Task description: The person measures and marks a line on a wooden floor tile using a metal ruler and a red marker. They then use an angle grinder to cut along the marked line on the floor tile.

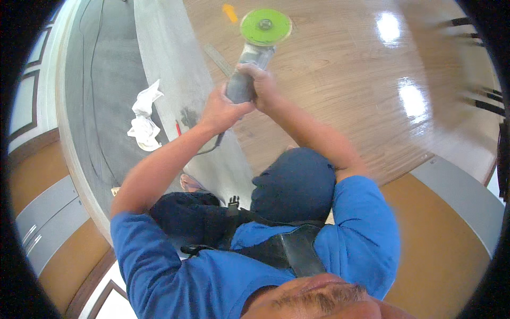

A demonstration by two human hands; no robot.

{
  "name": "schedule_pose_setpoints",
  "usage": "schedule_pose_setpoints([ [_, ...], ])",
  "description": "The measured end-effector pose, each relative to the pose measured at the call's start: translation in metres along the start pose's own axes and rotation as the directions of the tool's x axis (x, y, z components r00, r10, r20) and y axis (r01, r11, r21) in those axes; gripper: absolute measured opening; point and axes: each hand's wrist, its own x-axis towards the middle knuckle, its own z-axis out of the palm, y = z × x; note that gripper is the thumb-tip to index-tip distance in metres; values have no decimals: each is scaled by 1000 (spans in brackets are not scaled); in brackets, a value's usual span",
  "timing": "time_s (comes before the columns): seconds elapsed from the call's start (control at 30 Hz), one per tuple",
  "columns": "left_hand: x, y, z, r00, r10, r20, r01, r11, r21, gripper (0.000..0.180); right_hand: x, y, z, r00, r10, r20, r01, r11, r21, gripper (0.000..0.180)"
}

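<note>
Both of my hands hold an angle grinder out in front of me, over the floor. Its round green disc faces up at the far end, with a metal nut at the centre. My left hand is closed round the rear of the grey body. Farther forward, my right hand wraps the body behind the metal head, thumb across the top. A dark power cord runs from the rear end down under my left forearm. The grinder and hands look slightly blurred.
Light wood-look flooring spreads to the right, beside a pale dusty strip. A metal ruler-like strip, a red marker-like stick and a crumpled white cloth lie about. An orange piece is near the disc. Dark furniture legs stand right.
</note>
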Motion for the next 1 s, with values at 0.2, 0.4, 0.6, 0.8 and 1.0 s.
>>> schedule_pose_setpoints([
  [0.2,15,-34,104,994,52,-100,-50,999,20,48,-8,-12,-80,990,53,-132,-33,989,146,41],
  [0.4,9,-45,156,1000,-12,20,15,989,-147,57,-45,-24,-126,986,92,-137,-78,991,105,36],
  [0.6,23,-4,190,986,125,114,-109,984,-140,60,-62,-59,-174,971,-68,-227,92,991,93,26],
  [0.8,13,19,220,919,297,260,-207,924,-322,69,-121,-103,-177,900,-249,-356,222,968,-116,25],
  [1.0,9,12,234,902,242,358,-205,969,-138,76,-141,-92,-185,770,-367,-522,333,929,-163,26],
])
